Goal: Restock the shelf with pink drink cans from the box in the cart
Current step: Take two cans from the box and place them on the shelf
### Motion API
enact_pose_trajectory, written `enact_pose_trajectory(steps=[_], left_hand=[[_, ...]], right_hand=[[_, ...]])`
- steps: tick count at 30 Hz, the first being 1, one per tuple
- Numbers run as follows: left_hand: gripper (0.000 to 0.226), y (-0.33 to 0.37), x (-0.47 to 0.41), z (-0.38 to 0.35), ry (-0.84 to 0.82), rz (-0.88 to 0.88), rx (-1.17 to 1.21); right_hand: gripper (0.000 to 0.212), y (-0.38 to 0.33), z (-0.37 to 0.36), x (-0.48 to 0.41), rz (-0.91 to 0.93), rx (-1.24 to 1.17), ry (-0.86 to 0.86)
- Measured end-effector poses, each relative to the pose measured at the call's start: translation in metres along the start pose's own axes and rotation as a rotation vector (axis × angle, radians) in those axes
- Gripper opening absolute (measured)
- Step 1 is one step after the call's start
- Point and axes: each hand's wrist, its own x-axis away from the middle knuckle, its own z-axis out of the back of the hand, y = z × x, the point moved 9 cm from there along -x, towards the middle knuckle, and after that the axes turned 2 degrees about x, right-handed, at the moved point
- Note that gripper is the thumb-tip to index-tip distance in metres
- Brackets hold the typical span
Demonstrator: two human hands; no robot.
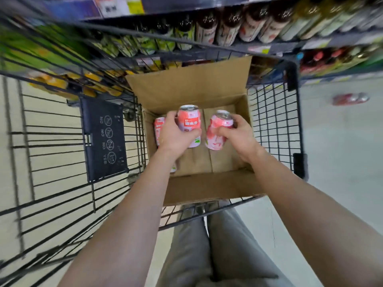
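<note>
An open cardboard box sits inside the black wire cart. My left hand grips a pink drink can, held upright above the box floor. My right hand grips a second pink can, tilted to the right. Another pink can stands in the box's left side, partly hidden behind my left hand. A bit of one more can peeks out under my left wrist. Both my forearms reach down into the box.
Shelves with rows of bottles run across the top, beyond the cart. A folded black child-seat flap hangs on the cart's left part. A red packet lies on the floor at right. My legs show below the cart.
</note>
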Motion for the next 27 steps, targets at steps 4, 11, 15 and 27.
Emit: enact_pose_trajectory(steps=[4,11,15,27], left_hand=[[0.052,0.072,0.044,0.039,0.039,-0.155,0.069],[0.061,0.210,0.131,0.085,0.102,-0.469,0.165],[0.063,0.284,0.182,0.084,0.072,-0.612,0.178],[0.069,0.468,0.342,-0.045,0.073,-0.878,0.134]], right_hand=[[0.063,-0.084,0.028,0.052,0.168,-0.031,0.015],[0.043,-0.209,0.099,0.166,0.478,-0.120,0.144],[0.046,-0.263,0.159,0.232,0.644,-0.140,0.213],[0.055,-0.316,0.406,0.343,0.907,-0.154,0.330]])
